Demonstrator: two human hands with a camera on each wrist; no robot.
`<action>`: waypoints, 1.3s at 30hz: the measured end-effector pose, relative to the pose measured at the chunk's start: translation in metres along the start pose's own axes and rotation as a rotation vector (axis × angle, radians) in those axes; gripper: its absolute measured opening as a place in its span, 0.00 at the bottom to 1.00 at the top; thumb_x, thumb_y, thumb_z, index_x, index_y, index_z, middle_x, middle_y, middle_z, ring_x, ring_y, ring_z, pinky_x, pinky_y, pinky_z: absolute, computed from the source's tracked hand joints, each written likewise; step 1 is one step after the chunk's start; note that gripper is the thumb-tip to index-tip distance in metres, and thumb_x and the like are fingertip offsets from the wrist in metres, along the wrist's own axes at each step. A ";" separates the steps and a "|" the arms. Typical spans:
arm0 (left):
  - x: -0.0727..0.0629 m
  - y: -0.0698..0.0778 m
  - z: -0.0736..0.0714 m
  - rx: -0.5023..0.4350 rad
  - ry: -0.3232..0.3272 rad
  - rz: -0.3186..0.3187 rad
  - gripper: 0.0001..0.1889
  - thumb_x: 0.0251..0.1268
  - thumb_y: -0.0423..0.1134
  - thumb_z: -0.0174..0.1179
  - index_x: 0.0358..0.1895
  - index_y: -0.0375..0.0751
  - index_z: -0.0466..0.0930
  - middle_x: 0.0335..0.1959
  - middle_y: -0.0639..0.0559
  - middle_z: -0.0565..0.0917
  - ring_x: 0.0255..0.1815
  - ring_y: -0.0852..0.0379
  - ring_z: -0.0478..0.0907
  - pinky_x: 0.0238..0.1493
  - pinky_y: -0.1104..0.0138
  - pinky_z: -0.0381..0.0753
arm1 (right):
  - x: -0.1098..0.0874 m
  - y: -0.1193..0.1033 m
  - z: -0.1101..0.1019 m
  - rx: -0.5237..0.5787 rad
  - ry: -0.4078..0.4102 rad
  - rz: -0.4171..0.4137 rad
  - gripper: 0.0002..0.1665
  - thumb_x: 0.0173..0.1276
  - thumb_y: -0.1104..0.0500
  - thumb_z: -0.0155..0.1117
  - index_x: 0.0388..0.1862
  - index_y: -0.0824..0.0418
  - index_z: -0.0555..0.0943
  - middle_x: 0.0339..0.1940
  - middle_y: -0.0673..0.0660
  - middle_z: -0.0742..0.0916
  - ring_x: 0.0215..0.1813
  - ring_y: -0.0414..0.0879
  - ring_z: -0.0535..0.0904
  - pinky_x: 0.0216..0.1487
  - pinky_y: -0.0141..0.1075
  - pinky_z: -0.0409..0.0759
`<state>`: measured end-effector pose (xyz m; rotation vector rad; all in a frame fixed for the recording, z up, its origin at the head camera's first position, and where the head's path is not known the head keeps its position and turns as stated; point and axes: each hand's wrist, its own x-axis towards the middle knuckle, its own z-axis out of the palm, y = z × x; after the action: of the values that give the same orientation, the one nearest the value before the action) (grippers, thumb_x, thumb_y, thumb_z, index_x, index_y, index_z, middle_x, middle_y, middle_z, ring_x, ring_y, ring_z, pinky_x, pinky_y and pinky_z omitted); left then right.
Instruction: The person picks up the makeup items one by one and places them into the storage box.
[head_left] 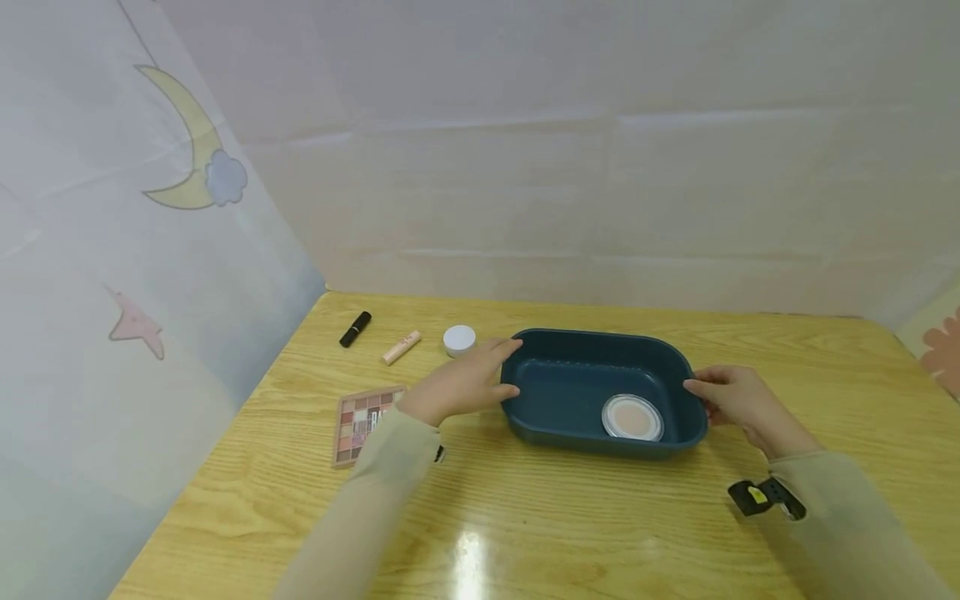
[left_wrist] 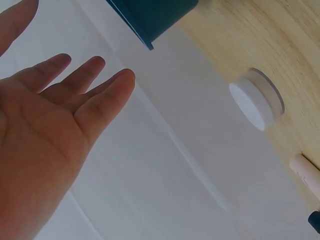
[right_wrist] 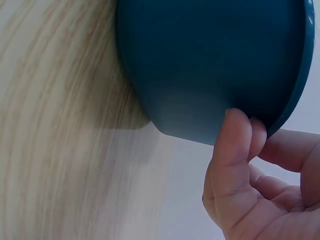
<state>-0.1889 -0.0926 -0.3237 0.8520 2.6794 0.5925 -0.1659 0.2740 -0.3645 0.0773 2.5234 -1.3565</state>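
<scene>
A dark teal plastic bin [head_left: 570,433] stands on the wooden table, with a round compact [head_left: 632,417] lying inside at its front right. My right hand [head_left: 738,406] pinches the bin's right rim; in the right wrist view, fingertips [right_wrist: 235,132] press the outer wall below the rim. At the bin's left end is my left hand [head_left: 468,379], its fingers spread and holding nothing. The left wrist view shows that hand's palm [left_wrist: 45,125] with the bin's corner [left_wrist: 155,25] beyond the fingertips.
Left of the bin lie a white-lidded round jar [head_left: 459,340], a pale pink tube [head_left: 401,347] and a black lipstick-like tube [head_left: 356,329]. An eyeshadow palette [head_left: 352,429] is partly behind the left sleeve. A pale cloth backdrop [head_left: 480,208] rises along the table's back edge.
</scene>
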 end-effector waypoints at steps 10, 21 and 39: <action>-0.013 -0.012 -0.002 0.003 0.053 0.010 0.37 0.72 0.45 0.58 0.77 0.39 0.51 0.75 0.42 0.57 0.75 0.46 0.55 0.70 0.54 0.60 | 0.000 0.001 0.000 -0.004 0.000 -0.003 0.29 0.79 0.59 0.47 0.62 0.87 0.62 0.29 0.55 0.79 0.28 0.43 0.75 0.31 0.35 0.81; -0.023 -0.023 -0.004 -0.012 0.090 -0.009 0.37 0.71 0.47 0.58 0.76 0.37 0.53 0.75 0.41 0.57 0.75 0.45 0.55 0.70 0.53 0.60 | 0.001 0.002 0.000 -0.002 0.002 0.000 0.29 0.79 0.58 0.47 0.61 0.85 0.63 0.30 0.54 0.79 0.28 0.42 0.75 0.31 0.35 0.80; -0.032 -0.041 -0.007 -0.025 0.089 -0.022 0.36 0.72 0.44 0.57 0.76 0.34 0.53 0.75 0.39 0.56 0.75 0.44 0.52 0.71 0.52 0.56 | 0.001 0.003 0.001 0.003 0.004 -0.006 0.28 0.79 0.59 0.47 0.61 0.86 0.63 0.30 0.55 0.79 0.29 0.43 0.75 0.31 0.35 0.81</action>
<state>-0.1856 -0.1443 -0.3323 0.8061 2.7508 0.6727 -0.1665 0.2749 -0.3674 0.0724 2.5270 -1.3635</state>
